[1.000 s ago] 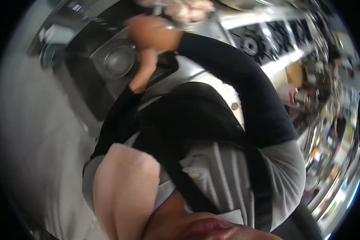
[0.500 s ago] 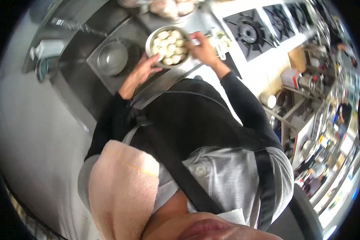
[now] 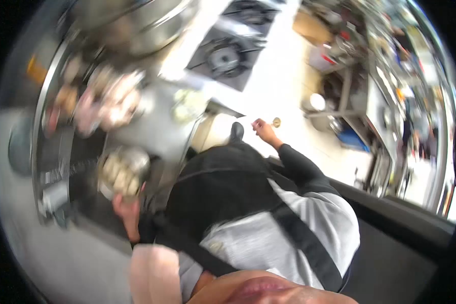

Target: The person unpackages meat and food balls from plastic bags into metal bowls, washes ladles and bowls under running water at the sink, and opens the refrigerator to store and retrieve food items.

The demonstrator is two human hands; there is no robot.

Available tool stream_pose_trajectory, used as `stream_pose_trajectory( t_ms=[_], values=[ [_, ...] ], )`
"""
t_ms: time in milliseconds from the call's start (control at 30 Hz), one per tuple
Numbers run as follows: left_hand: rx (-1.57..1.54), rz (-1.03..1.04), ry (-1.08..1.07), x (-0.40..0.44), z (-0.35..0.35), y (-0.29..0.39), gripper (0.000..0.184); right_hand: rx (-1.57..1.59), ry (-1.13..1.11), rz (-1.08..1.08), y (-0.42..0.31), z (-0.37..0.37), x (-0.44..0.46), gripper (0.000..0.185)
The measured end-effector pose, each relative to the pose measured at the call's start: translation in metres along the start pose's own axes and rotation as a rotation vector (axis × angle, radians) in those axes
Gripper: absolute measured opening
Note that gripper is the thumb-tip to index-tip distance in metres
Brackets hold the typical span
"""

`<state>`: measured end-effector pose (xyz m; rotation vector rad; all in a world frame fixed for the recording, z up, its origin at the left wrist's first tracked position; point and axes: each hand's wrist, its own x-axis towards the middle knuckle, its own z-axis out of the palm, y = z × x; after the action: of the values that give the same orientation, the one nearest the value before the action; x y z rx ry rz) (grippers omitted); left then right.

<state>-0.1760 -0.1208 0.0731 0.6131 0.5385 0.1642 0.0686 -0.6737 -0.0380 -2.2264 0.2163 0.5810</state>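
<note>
At the rim of a metal bowl (image 3: 106, 191), my left hand (image 3: 128, 206) is closed on the near side. Pale, round, peeled-looking pieces (image 3: 118, 173) fill the bowl; blur hides their exact kind. The bowl is over the dark sink area at the left, overlapping a shiny round vessel (image 3: 137, 159) in view. My right hand (image 3: 265, 131) is off to the right, away from the bowl and above the floor. Its fingers are loosely bent and somewhat apart, with nothing visible in them.
Pale pink raw meat (image 3: 110, 101) lies beyond the bowl. Whitish-green pieces (image 3: 188, 105) are on the steel counter (image 3: 157, 121). A large metal pot (image 3: 159, 28) and a gas burner (image 3: 224, 58) stand farther off. Shelving (image 3: 347, 91) is at the right.
My right hand has let go of the bowl and moved away to the right. My left hand still holds the bowl, now over the sink area. The view has turned toward the right.
</note>
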Motion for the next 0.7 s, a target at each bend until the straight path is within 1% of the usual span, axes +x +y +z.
stream_pose_trajectory(
  t_ms=[33,67,100,167,233,300,333,367,400,433,467,500,533,567,600,633,700],
  values=[
    [-0.007,0.015,-0.102,0.0,0.025,0.004,0.071,-0.067,0.015,0.093,0.053,-0.013,0.009,0.04],
    [0.037,0.034,-0.103,0.002,0.048,0.005,0.071,-0.154,-0.068,0.221,0.09,-0.035,0.013,0.042],
    [0.107,0.07,-0.018,0.007,0.051,0.005,0.071,-0.233,-0.181,0.349,0.122,-0.053,0.014,0.044],
    [0.139,0.119,0.016,0.017,0.094,-0.005,0.072,-0.408,-0.268,0.312,0.181,-0.085,0.013,0.045],
    [0.194,0.243,0.124,0.021,0.152,-0.022,0.073,-0.262,-0.278,0.463,0.224,-0.124,0.004,0.046],
    [0.245,0.228,0.007,0.033,0.194,-0.043,0.075,-0.25,-0.21,0.547,0.299,-0.153,0.001,0.049],
    [0.231,0.207,-0.036,0.043,0.22,-0.058,0.076,-0.339,-0.189,0.579,0.352,-0.16,-0.002,0.05],
    [0.238,0.224,-0.046,0.052,0.248,-0.076,0.076,-0.69,-0.066,0.442,0.374,-0.17,-0.016,0.05],
    [0.226,0.207,-0.025,0.061,0.281,-0.096,0.076,-0.701,0.1,0.475,0.415,-0.17,-0.026,0.046],
    [0.221,0.185,-0.001,0.072,0.314,-0.118,0.076,-0.507,-0.274,0.611,0.44,-0.187,-0.024,0.042],
    [0.218,0.143,-0.034,0.089,0.336,-0.138,0.074,-0.533,-0.421,0.574,0.452,-0.196,-0.035,0.034],
    [0.221,0.098,-0.067,0.109,0.356,-0.156,0.073,-0.64,-0.487,0.45,0.457,-0.2,-0.046,0.029],
    [0.246,0.073,-0.095,0.127,0.378,-0.177,0.071,-0.725,-0.532,0.338,0.463,-0.203,-0.054,0.028],
    [0.253,0.018,-0.162,0.144,0.406,-0.199,0.073,-0.753,-0.539,0.265,0.472,-0.204,-0.057,0.031],
    [0.303,-0.025,-0.205,0.161,0.437,-0.219,0.072,-0.513,-0.463,0.371,0.536,-0.172,-0.054,0.034],
    [0.309,-0.079,-0.234,0.181,0.459,-0.241,0.071,-0.621,-0.566,0.138,0.509,-0.184,-0.054,0.036],
    [0.382,-0.151,-0.29,0.227,0.49,-0.282,0.069,-0.588,-0.482,0.204,0.457,-0.198,-0.058,0.037]
  ],
)
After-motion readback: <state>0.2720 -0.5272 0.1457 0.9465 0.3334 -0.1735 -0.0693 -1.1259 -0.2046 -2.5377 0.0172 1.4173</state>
